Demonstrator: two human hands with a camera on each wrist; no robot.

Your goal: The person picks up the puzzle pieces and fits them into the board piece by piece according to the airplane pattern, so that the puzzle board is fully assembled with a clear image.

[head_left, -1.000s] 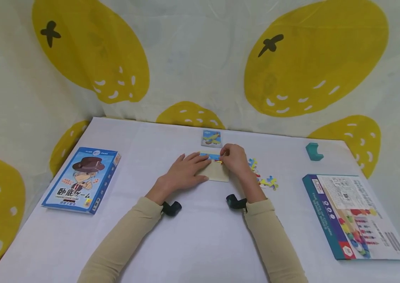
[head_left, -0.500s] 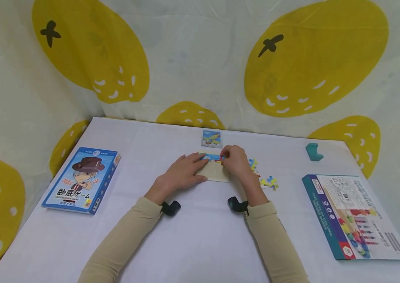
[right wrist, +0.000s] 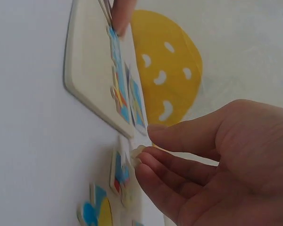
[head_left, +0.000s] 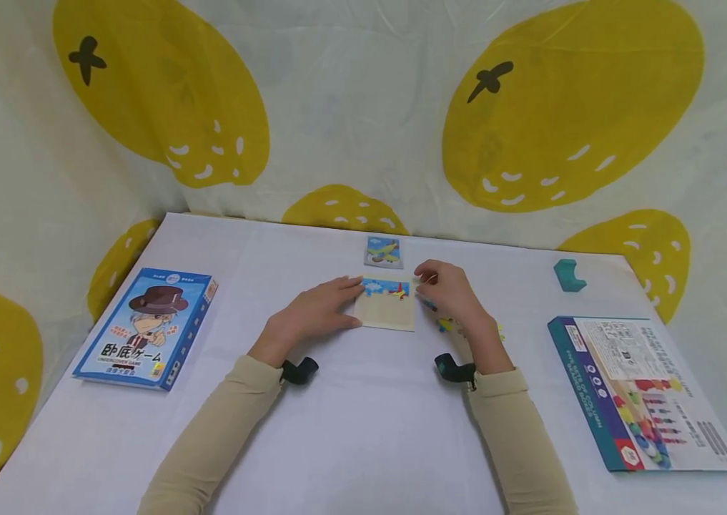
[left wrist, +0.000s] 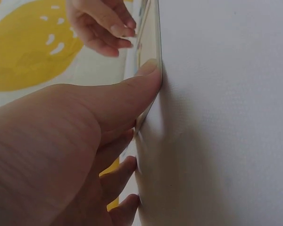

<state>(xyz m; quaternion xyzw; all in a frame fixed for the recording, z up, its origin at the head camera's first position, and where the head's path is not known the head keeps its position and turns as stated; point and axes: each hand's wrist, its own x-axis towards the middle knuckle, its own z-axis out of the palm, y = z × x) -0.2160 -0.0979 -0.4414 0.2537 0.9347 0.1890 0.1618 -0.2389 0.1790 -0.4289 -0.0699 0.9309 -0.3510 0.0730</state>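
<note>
In the head view a pale puzzle board (head_left: 385, 315) lies mid-table, with a strip of joined blue, white and red puzzle pieces (head_left: 382, 287) along its far edge. My left hand (head_left: 314, 311) rests at its left side, fingers extended. The left wrist view has its thumb (left wrist: 141, 84) on the board's edge. My right hand (head_left: 456, 293) is just right of the board, thumb and fingers bent toward each other. A small pale piece (right wrist: 137, 153) shows at its fingertips in the right wrist view; I cannot tell whether they pinch it. Loose puzzle pieces (right wrist: 118, 174) lie below, partly hidden by the hand in the head view.
Behind the board lies a small airplane picture card (head_left: 383, 252). A blue game box (head_left: 151, 325) is at the left, a larger flat box (head_left: 646, 393) at the right. A teal block (head_left: 570, 275) sits at the back right, before a patterned curtain (head_left: 350, 107).
My right hand has left the strip of pieces on the board and moved right, over the loose pieces. My left hand has slid left off the board's face to its side edge.
</note>
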